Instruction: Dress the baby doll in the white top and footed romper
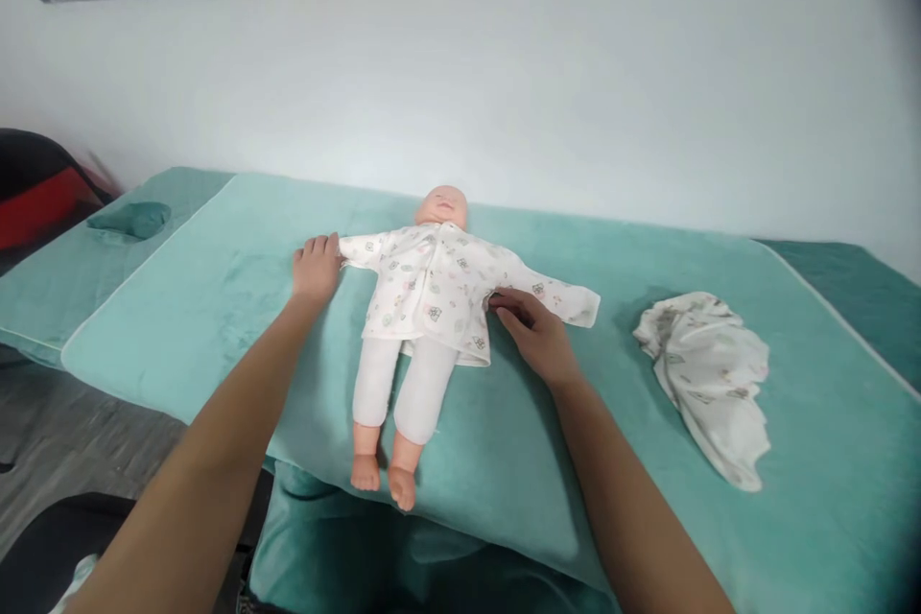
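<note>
A baby doll (441, 204) lies on its back on the green padded bed cover (288, 211), its head toward the wall. It wears a white printed baby shirt (432, 283) and white leggings (421, 384), with bare feet. My left hand (317, 269) is closed around the cuff of the sleeve on the left; the doll's hand there is hidden. At the shirt's right side, just below the other sleeve (554, 293), my right hand (532, 331) has its fingers bent against the fabric in a pinch. That sleeve lies stretched out flat, and no doll hand shows at its cuff.
A crumpled white printed cloth garment (709, 384) lies to the right on the cover. The bed has a face hole (133, 219) at its left end. A white wall (576, 96) runs behind; a black and red chair (43, 197) stands far left.
</note>
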Available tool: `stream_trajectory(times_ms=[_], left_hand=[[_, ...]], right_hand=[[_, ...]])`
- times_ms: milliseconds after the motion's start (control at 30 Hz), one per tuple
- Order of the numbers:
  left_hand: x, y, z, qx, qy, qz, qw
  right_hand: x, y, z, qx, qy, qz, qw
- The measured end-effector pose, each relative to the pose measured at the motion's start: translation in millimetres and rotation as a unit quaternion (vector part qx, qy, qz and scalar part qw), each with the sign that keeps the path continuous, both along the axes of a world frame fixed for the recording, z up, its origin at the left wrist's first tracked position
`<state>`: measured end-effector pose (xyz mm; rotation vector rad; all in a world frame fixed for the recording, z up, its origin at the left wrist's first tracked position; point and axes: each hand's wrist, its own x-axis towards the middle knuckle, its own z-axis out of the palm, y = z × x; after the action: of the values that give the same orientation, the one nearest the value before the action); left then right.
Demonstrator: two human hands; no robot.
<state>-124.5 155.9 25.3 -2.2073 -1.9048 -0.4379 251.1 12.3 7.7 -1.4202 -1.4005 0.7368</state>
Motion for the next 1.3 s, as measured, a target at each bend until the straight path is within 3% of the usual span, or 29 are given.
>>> stream_trajectory(times_ms=[200,367,600,733,1000,1100,1300], left_hand=[[-7.3,-15.8,-2.6,0.029,-0.105,0.034,0.993],[2.8,-47.7,-1.7,0.093,-0.200,-0.015,0.975],[49.9,-93.9,-6.5,-0.098,-0.430,-0.162,0.883],[70.8,-86.7,-8.3,-0.093,-0.493,-0.167,0.849],[109.7,-49.9,-14.9,-0.055,-0.525,-0.125,0.840],[109.4,-51.9,-14.1,-0.058,-0.533,-0.118,0.836],[105.1,-63.9,-5.8,-0.082,-0.601,-0.084,0.790]], right_hand=[[3.0,-0.6,-5.9,0.007,0.016,-0.034,0.999],[0.0,-0.1,-8.8,0.003,0.049,-0.032,0.998],[-36.0,2.1,-6.2,-0.015,0.067,0.062,0.996],[-44.0,11.3,-5.7,0.008,0.074,0.058,0.996],[-36.3,36.6,-3.5,0.046,0.144,0.034,0.988],[-32.5,34.2,-8.0,0.031,0.122,-0.002,0.992],[-27.3,12.6,-6.7,-0.028,0.035,-0.013,0.999]])
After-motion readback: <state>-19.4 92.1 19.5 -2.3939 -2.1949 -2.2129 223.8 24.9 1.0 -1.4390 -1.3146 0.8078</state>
